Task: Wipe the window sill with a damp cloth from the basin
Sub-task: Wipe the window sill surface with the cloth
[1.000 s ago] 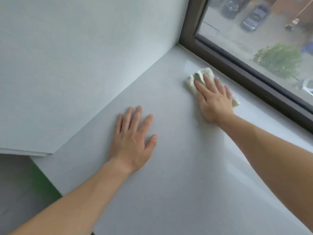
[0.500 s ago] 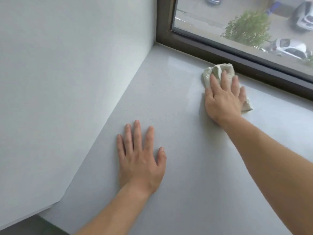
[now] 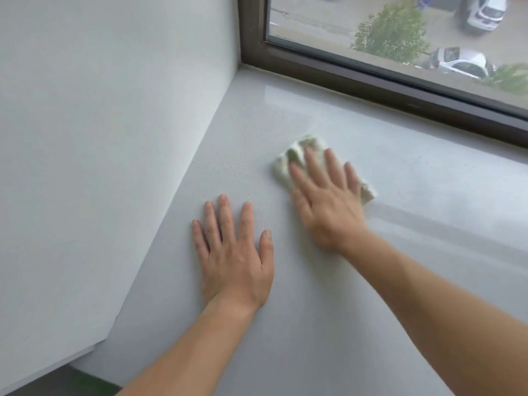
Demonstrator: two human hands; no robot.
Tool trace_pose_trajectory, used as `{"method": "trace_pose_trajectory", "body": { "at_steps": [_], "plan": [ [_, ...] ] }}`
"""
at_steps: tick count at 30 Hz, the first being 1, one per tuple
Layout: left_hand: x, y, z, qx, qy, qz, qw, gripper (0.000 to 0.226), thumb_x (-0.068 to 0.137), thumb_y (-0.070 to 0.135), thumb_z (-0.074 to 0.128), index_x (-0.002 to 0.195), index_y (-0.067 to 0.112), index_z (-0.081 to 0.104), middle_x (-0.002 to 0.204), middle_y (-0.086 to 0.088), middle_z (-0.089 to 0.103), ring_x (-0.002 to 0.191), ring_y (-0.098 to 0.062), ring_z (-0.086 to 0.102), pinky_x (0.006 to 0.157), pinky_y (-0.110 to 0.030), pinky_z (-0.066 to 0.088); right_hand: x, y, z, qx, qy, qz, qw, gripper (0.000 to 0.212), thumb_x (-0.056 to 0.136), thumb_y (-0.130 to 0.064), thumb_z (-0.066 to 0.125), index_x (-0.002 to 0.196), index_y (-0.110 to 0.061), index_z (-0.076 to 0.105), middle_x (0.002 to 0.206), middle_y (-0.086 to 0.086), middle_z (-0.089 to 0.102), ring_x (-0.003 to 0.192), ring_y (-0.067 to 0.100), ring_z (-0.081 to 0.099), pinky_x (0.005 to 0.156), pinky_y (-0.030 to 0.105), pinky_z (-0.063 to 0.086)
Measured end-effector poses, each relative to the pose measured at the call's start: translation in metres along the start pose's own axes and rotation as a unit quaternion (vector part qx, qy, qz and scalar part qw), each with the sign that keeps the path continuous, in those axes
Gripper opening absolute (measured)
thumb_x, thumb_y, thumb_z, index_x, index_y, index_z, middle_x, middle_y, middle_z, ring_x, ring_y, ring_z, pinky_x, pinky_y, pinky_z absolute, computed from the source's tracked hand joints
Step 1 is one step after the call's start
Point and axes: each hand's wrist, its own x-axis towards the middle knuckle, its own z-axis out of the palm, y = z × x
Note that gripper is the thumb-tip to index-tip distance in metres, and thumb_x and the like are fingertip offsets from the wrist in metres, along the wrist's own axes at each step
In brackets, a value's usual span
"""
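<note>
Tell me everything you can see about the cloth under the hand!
The cloth is small and off-white with a greenish patch, and it looks soft and bunched into wrinkles. It lies on the pale grey window sill, apart from the dark window frame. The right hand presses down on it with straight fingers and covers its middle, so only its left end and one corner on the right show.

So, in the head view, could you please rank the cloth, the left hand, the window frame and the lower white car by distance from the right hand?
1. cloth: under the right hand, touching.
2. left hand: flat on the sill, just left.
3. window frame: beyond, at the sill's back edge.
4. lower white car: outside, beyond the glass.
</note>
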Motion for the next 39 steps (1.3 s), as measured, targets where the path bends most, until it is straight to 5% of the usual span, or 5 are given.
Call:
{"method": "trace_pose_trajectory", "body": {
  "at_steps": [8,15,20,27,39],
  "plan": [
    [0.0,0.001,-0.001,-0.009,-0.002,0.002,1.0,0.065,0.098,0.053,0.01,0.155,0.023,0.022,0.166,-0.013,0.008,0.153,-0.031,-0.003,0.121,-0.056,0.0,0.003,0.04,-0.008,0.022,0.014,0.161,0.987,0.055,0.103,-0.051,0.014,0.157,-0.045,0.008,0.168,-0.012,-0.008,0.154,0.02,-0.015,0.122,0.049,-0.011],
    [-0.004,-0.019,-0.008,-0.117,-0.011,0.065,0.991,0.069,0.095,0.047,0.018,0.153,0.01,0.023,0.164,-0.015,0.012,0.153,-0.025,-0.001,0.122,-0.048,-0.006,-0.067,0.012,0.008,-0.031,-0.027,-0.075,0.996,0.053,0.102,-0.053,0.014,0.155,-0.049,0.012,0.166,-0.017,-0.002,0.154,0.018,-0.01,0.123,0.046,-0.008],
    [-0.037,-0.05,-0.025,-0.066,-0.011,0.086,0.994,0.063,0.096,0.046,0.023,0.147,0.011,0.036,0.163,-0.018,0.017,0.153,-0.029,0.002,0.123,-0.051,-0.001,-0.036,0.01,0.001,0.039,0.008,0.16,0.986,0.058,0.1,-0.052,0.016,0.157,-0.043,0.011,0.168,-0.014,-0.006,0.153,0.018,-0.015,0.122,0.05,-0.01],
    [-0.07,-0.083,-0.017,-0.004,-0.047,0.109,0.993,0.062,0.1,0.046,0.018,0.157,0.022,0.017,0.166,-0.011,0.001,0.153,-0.025,-0.008,0.121,-0.056,0.004,-0.132,-0.055,0.028,-0.018,-0.032,-0.096,0.995,0.055,0.102,-0.049,0.024,0.157,-0.042,0.02,0.168,-0.011,0.004,0.155,0.025,-0.006,0.122,0.053,-0.002],
    [-0.071,-0.092,-0.017,-0.144,0.012,0.116,0.983,0.052,0.099,0.034,0.03,0.144,0.009,0.039,0.16,-0.015,0.026,0.151,-0.026,0.013,0.124,-0.046,0.001,-0.165,-0.078,0.038,-0.015,-0.032,-0.079,0.996,0.054,0.104,-0.05,0.02,0.157,-0.041,0.019,0.169,-0.009,0.001,0.154,0.025,-0.011,0.122,0.054,-0.002]
  ]
}}
